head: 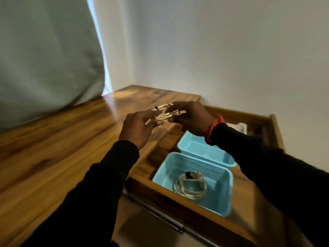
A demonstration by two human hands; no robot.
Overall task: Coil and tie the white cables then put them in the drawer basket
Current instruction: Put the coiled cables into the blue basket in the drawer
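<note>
While both hands are hovering above the wooden desktop (58, 154), the left hand (138, 126) and the right hand (191, 118) are together pinching a coiled white cable (164, 113), fingers closed on opposite ends of the loops. A small dark tie is showing on the coil's far side. Taking the open drawer (178, 195) as landmark: the held coil is hanging just beyond its left edge, over the desktop. Inside the drawer, a near blue basket (220, 191) is holding a second tied coil (190, 186), and a far blue basket (201, 150) is sitting behind it, touching or nearly so. The desktop left of the drawer is lying bare up to a grey curtain (46, 56). A red bracelet (212, 130) is circling the right wrist. No writing is readable.
</note>
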